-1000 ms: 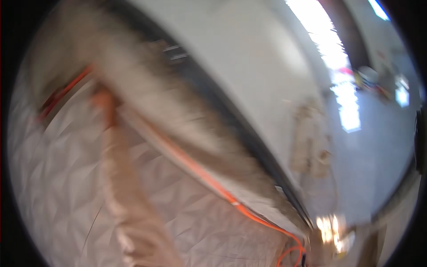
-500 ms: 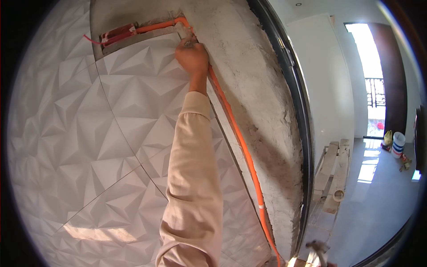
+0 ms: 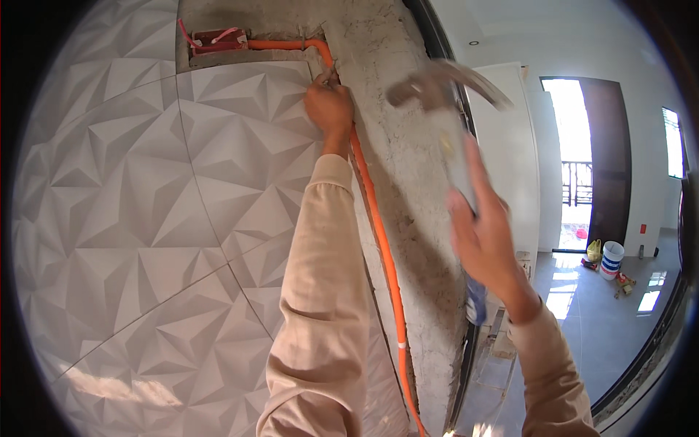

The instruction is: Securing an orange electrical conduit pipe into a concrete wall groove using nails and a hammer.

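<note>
We are noting orange on the conduit (image 3: 391, 272), dull red on the wall box (image 3: 217, 45), pink on its wires (image 3: 185, 30), blue on the hammer grip (image 3: 475, 302), beige on our sleeves (image 3: 320, 291), pale-grey faceted triangles on the tiles (image 3: 145, 204).

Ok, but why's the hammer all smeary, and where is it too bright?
Head view: the hammer is blurred, probably by motion, and the right hand a bit too, while the left hand looks sharper. Head view: the doorway is washed out to white, and the shiny floor has glare patches.
</note>
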### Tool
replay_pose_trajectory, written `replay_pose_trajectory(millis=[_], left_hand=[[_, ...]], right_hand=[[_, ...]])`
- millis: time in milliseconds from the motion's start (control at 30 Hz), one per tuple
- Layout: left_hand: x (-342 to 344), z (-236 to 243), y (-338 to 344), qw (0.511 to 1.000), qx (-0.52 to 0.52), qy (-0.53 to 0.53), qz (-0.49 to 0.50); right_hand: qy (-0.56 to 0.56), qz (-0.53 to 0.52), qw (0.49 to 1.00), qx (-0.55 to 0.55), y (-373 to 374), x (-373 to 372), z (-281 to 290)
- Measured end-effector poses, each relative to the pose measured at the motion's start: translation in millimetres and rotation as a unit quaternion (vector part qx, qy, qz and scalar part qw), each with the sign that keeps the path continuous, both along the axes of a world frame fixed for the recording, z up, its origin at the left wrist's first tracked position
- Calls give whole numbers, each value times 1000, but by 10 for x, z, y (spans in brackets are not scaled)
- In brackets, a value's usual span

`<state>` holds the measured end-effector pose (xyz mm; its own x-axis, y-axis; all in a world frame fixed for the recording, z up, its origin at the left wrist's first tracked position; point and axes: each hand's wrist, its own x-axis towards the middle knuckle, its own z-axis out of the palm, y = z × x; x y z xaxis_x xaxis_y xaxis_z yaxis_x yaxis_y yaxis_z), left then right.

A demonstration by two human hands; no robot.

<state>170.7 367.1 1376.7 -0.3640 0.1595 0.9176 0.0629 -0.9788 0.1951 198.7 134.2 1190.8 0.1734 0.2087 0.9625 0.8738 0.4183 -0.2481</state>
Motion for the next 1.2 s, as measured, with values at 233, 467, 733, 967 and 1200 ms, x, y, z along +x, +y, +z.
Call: replay_pose_trajectory(millis=[233, 467, 733, 967, 1200], left_hand=[[55, -34, -56, 999, 38, -10, -7], [102, 10, 9, 999, 30, 12, 15], [50, 9, 53, 999, 34, 5, 39], [101, -32, 22, 995, 44, 72, 58], [-28, -43, 137, 986, 93, 117, 66]], right_hand=[[-77, -56, 983, 158, 528, -295, 820], [-81, -136, 976, 151, 947, -155, 1051], [-130, -108, 954, 249, 706, -241, 1109], [-85, -156, 973, 148, 1057, -116, 1092], [-82, -138, 965, 206, 906, -215, 1045]])
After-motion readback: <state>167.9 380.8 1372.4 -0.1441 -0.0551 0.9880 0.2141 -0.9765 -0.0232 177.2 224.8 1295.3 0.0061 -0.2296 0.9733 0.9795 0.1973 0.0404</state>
